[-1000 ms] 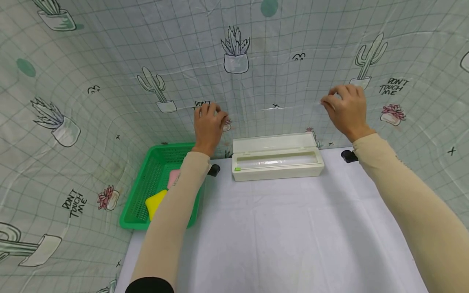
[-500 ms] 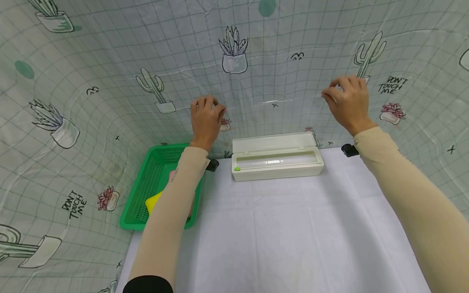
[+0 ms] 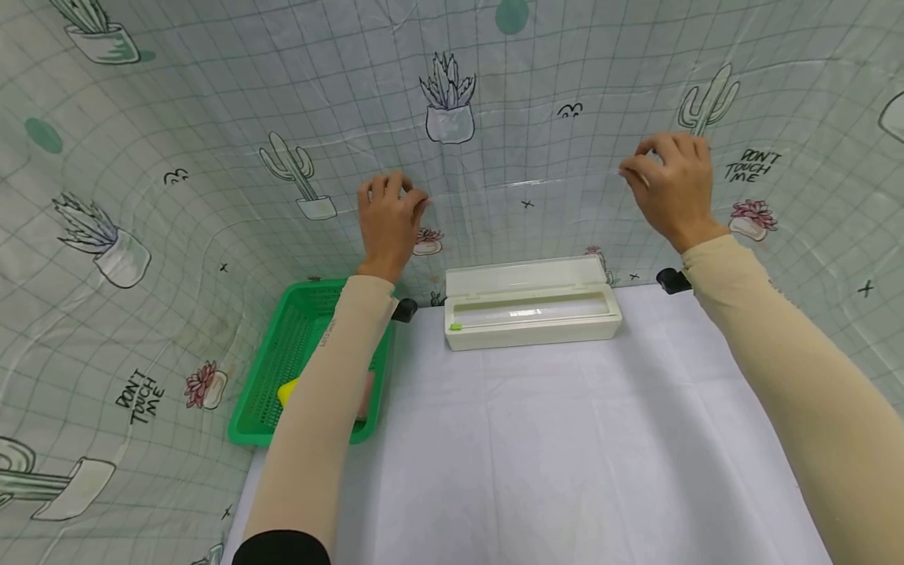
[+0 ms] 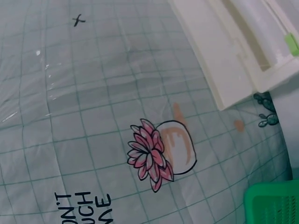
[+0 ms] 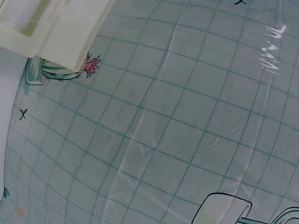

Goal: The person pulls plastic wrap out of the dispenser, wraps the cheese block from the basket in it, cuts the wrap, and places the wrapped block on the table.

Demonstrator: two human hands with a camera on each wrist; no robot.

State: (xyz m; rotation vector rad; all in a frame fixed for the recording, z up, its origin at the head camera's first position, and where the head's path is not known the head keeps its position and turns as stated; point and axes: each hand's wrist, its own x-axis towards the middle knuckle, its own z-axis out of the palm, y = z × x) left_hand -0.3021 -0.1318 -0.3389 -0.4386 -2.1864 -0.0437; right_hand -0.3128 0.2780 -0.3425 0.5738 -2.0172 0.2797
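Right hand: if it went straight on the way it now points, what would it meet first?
Probably the pale, green-gridded, cactus-printed cloth beyond the right hand; the depth between them is unclear.

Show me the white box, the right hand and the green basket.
White box (image 3: 534,335): head view, on its front wall.
Right hand (image 3: 673,185): head view, back of the hand.
Green basket (image 3: 246,435): head view, rim at its near left corner.
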